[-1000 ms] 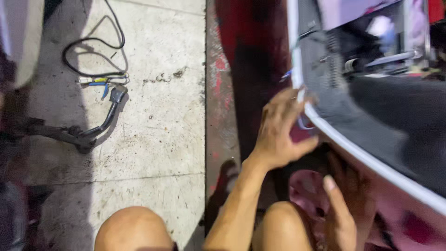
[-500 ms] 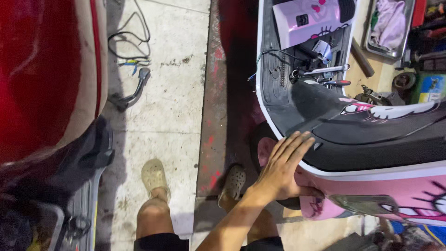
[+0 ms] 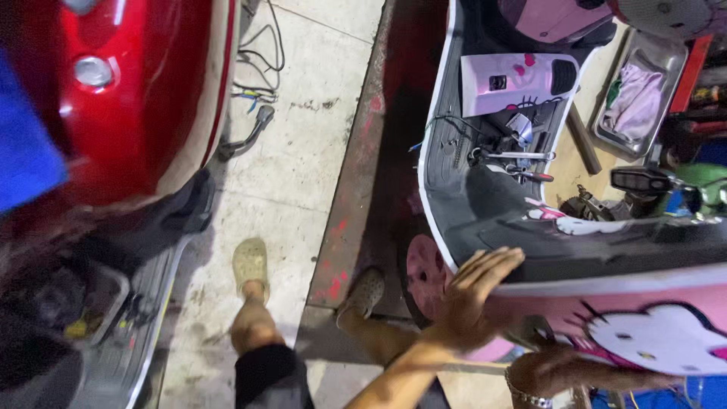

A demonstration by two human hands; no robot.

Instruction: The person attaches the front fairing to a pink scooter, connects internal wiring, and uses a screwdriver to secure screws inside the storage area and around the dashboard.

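Note:
My left hand lies flat, fingers stretched, on the edge where a pink scooter's body panel meets its dark seat part. It holds nothing. My right hand, with a bracelet at the wrist, is curled just under the lower edge of the pink panel; it is blurred and its grip is unclear. A pink round wheel cover shows just left of my left hand. The scooter's grey footboard is opened up, with wires and a screwdriver lying in it.
A red scooter stands close on the left, with loose cables on the concrete floor behind it. My sandalled feet straddle a red-painted strip. A metal tray with a rag and a green helmet lie at the right.
The view has pulled back and up, as if I rose from a crouch to standing. My left hand stays on the scooter's edge; my right hand moved to under the pink panel.

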